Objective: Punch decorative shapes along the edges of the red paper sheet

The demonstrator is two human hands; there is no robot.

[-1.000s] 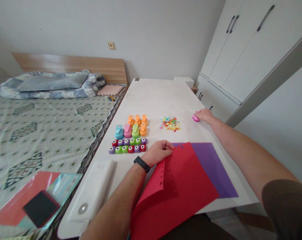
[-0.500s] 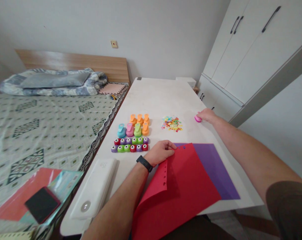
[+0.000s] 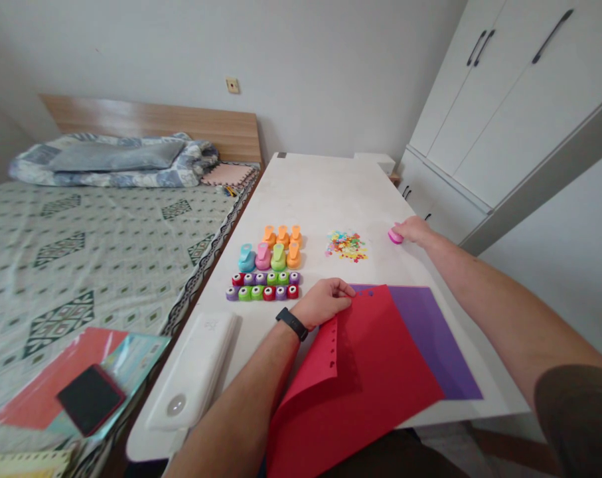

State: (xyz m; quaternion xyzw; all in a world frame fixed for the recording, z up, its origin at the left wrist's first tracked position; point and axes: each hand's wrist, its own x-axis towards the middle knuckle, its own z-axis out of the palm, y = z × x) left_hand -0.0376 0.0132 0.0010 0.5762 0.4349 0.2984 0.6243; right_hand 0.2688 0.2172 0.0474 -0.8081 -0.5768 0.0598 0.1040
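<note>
Two hands rest on the counter [image 3: 325, 189]. The left hand [image 3: 323, 303] curls at the top edge of a red sheet [image 3: 365, 375], its grip unclear, and the sheet lies over a purple sheet [image 3: 433, 338]. The right hand [image 3: 413, 230] grips a pink punch [image 3: 395, 236]. A careless sweep could scatter the nearby paper bits [image 3: 345, 247], and the red sheet could slip.

Matt red paper [image 3: 365, 358], glossy plastic punches [image 3: 268, 259]
</note>
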